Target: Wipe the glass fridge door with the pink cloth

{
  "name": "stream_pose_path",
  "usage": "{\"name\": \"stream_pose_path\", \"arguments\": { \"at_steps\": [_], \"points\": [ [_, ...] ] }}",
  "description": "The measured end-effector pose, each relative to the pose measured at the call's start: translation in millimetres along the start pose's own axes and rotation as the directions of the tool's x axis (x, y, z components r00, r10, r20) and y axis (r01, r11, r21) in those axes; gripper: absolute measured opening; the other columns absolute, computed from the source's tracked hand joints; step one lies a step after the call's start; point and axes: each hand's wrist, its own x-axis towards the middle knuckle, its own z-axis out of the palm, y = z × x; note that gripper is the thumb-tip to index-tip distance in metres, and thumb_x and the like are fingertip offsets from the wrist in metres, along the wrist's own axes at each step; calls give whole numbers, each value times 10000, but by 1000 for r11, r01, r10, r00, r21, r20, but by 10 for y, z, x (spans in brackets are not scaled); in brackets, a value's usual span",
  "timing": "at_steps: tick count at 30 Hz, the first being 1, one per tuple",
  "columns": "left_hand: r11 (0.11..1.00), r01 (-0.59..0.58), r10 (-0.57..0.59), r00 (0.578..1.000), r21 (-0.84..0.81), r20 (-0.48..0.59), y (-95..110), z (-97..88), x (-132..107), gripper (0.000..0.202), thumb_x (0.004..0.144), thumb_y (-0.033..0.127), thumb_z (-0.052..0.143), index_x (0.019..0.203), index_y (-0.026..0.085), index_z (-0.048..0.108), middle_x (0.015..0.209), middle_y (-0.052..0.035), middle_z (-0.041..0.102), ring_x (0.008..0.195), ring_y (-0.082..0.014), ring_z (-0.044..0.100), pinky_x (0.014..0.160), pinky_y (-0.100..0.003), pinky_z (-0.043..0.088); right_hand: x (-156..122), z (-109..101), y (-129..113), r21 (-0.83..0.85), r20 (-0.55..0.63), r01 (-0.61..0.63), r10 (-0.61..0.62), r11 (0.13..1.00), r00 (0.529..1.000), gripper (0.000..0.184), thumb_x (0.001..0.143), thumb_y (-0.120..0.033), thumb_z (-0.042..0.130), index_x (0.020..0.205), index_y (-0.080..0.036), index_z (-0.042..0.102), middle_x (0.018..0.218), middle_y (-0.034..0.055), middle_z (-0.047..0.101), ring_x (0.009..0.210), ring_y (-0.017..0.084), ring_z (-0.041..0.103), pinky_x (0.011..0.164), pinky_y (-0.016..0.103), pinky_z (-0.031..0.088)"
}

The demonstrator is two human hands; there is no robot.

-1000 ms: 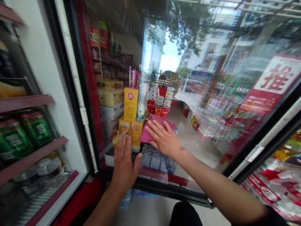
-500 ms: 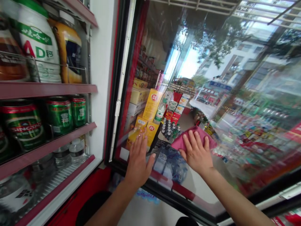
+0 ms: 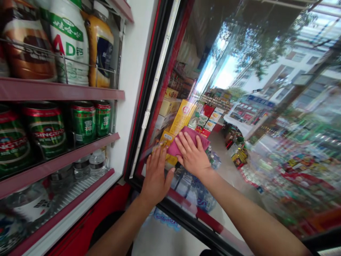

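Right hand (image 3: 194, 158): fingers extended, not clamped, pressing pink cloth (image 3: 173, 147) against glass door (image 3: 186, 221), seemingly for wide contact | left hand (image 3: 157, 176): holding nothing, laid on door's lower left, perhaps for steadying it | drink cans (image 3: 48, 129): left of door, on shelf (image 3: 66, 160)

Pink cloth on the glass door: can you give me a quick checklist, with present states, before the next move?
1. Pink cloth under the right hand: ok, its edges show around the fingers.
2. Left hand free of objects: ok, fingers extended, beside the cloth.
3. Glass door open: ok, angled away from the shelves.
4. Green cans upright on their shelf: ok.
5. Glass free of smears: cannot tell, reflections cover much of it.
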Motion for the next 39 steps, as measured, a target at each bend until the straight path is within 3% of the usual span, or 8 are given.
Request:
{"name": "stream_pose_path", "arguments": {
  "at_steps": [3, 6, 16, 20, 25, 32, 36, 39],
  "points": [
    [999, 23, -23, 1000, 35, -3, -79, -12, -6, 750, 1131, 435, 481, 1772, 195, 177, 1818, -137, 226, 1711, -301, 183, 1348, -591, 276, 252, 79, -74, 40, -27, 38, -37, 998, 999, 941, 961, -458, 777, 1732, -98, 376, 1835, 116, 128, 1718, 275, 16, 1381, 564, -91],
    [998, 37, -37, 999, 54, -16, -132, -11, -21, 746, 1129, 443, 485, 1767, 196, 186, 1815, -144, 232, 1705, -314, 201, 1335, -603, 303, 287, 65, -59, 63, -18, 45, -44, 997, 999, 893, 981, -411, 750, 1734, -107, 377, 1837, 99, 131, 1717, 260, 37, 1388, 543, -86],
    [1000, 18, -18, 1000, 7, -20, -77, 10, 8, 754, 1121, 408, 498, 1764, 176, 178, 1808, -161, 243, 1706, -308, 196, 1358, -582, 263, -680, -367, 364, 25, 41, -55, 54, 998, 998, 658, 1096, -403, 566, 1700, -164, 462, 1808, 62, 259, 1674, 255, 251, 1404, 536, 13],
    [1000, 26, -26, 999, -14, -28, -86, -4, -5, 761, 1119, 404, 498, 1766, 177, 169, 1806, -161, 249, 1704, -302, 199, 1365, -572, 247, -746, -443, 422, -23, 69, -111, 112, 994, 991, 648, 1082, -421, 592, 1679, -184, 506, 1796, 70, 287, 1640, 290, 331, 1399, 552, 37],
    [999, 40, -41, 999, -22, -25, -113, -22, -23, 779, 1118, 409, 500, 1776, 189, 145, 1811, -148, 242, 1706, -285, 197, 1369, -557, 242, -405, -376, 334, -54, 64, -108, 112, 993, 992, 736, 1053, -456, 654, 1700, -157, 469, 1803, 112, 252, 1679, 319, 251, 1384, 589, 19],
    [998, 65, -65, 998, -3, -21, -162, -23, -54, 758, 1121, 417, 491, 1766, 169, 180, 1808, -172, 236, 1705, -318, 195, 1357, -583, 259, 367, -199, 207, -12, 53, 26, -25, 1000, 998, 882, 1011, -468, 729, 1742, -131, 368, 1834, 102, 142, 1697, 300, 163, 1388, 573, -44],
    [998, 61, -61, 998, 10, -26, -174, -7, -61, 756, 1121, 418, 493, 1762, 153, 191, 1807, -179, 236, 1702, -328, 203, 1352, -597, 269, 726, -105, 189, 56, -39, 88, -86, 995, 996, 811, 1017, -417, 722, 1714, -136, 417, 1829, 119, 201, 1699, 294, 162, 1395, 561, -27],
    [998, 65, -64, 998, 19, -26, -197, -8, -76, 752, 1122, 424, 493, 1762, 161, 196, 1803, -176, 247, 1697, -334, 217, 1341, -611, 285, 908, -64, 228, 106, -139, 84, -69, 991, 988, 674, 1022, -372, 705, 1615, -98, 538, 1753, 191, 364, 1683, 329, 216, 1398, 556, 48]
  ]
}}
